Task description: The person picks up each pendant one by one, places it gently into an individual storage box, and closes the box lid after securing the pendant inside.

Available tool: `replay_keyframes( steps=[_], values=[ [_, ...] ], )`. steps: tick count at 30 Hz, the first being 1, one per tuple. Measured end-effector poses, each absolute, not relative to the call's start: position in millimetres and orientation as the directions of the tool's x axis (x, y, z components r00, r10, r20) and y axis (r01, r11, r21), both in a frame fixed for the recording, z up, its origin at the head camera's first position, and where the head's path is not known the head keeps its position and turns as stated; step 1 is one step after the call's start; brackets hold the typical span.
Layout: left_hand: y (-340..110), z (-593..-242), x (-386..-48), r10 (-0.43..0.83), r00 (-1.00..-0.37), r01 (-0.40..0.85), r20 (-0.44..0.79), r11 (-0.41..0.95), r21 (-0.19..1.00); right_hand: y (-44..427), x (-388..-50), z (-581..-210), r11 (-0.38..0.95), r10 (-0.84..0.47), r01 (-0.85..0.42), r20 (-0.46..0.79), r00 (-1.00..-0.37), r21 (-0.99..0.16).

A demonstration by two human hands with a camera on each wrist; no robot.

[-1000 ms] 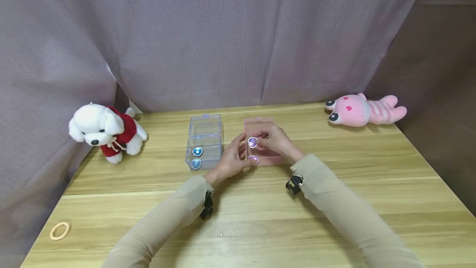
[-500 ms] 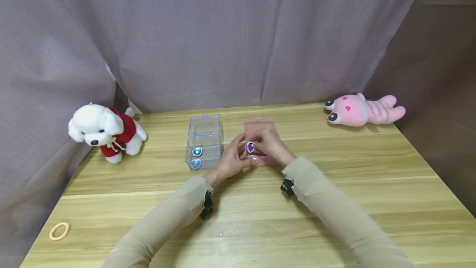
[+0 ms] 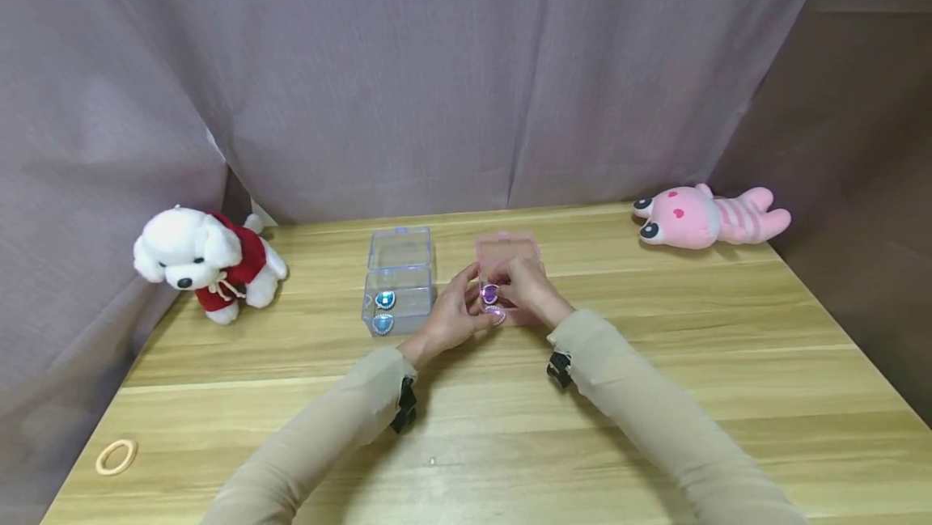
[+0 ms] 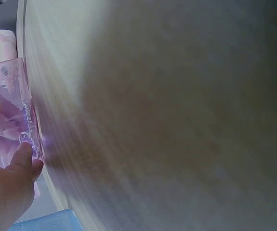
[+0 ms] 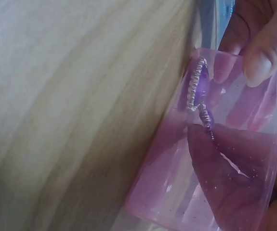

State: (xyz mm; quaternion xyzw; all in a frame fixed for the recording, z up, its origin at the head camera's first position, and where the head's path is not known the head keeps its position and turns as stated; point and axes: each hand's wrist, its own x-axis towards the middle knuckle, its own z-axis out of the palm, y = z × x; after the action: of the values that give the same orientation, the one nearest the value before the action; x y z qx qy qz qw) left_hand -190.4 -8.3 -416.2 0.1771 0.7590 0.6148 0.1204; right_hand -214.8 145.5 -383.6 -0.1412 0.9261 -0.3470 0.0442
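Note:
A translucent pink plastic box (image 3: 521, 317) stands with its lid (image 3: 507, 245) folded back. My left hand (image 3: 451, 317) holds the box at its left front corner, thumb in front. Inside, my right hand (image 3: 526, 286) pinches a round purple gem (image 3: 489, 294) with a beaded silver rim. Another beaded purple gem (image 3: 496, 315) shows through the front wall near the left thumb. In the right wrist view, the right fingertips are seen through the pink wall, against the smaller-looking gem (image 5: 206, 117), beside the other gem (image 5: 199, 89). The fingers' far sides are hidden.
Left of the hands, a translucent blue box (image 3: 418, 319) with its lid back holds blue beaded gems (image 3: 385, 299). A white plush dog (image 3: 211, 258) stands at the far left, a pink plush toy (image 3: 709, 218) lies back right. A wooden ring (image 3: 116, 457) lies front left.
My right hand has moved down and slightly left, lowering the purple gem into the pink box. The left hand has stayed on the box.

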Motion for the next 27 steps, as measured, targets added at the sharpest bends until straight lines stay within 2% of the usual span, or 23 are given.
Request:
replay_keyframes(
  steps=[9,14,19,22,27],
  values=[
    [-8,-415,-189,0.415,-0.909,0.114,0.038,0.160,0.981,155,-226,-393,0.695,-0.381,-0.300,0.020,-0.925,-0.653],
    [-8,-415,-189,0.411,-0.911,0.107,0.033,0.158,0.982,152,-218,-380,0.720,-0.356,-0.251,-0.034,-0.934,-0.647],
    [-8,-415,-189,0.408,-0.913,0.097,0.031,0.143,0.985,160,-212,-368,0.709,-0.354,-0.245,-0.033,-0.935,-0.661],
    [-7,-415,-189,0.409,-0.912,0.093,0.028,0.139,0.986,174,-213,-361,0.681,-0.295,-0.204,-0.008,-0.956,-0.703],
    [-7,-416,-190,0.409,-0.912,0.094,0.031,0.136,0.986,200,-224,-356,0.543,-0.079,-0.069,0.031,-0.996,-0.837]
  ],
)
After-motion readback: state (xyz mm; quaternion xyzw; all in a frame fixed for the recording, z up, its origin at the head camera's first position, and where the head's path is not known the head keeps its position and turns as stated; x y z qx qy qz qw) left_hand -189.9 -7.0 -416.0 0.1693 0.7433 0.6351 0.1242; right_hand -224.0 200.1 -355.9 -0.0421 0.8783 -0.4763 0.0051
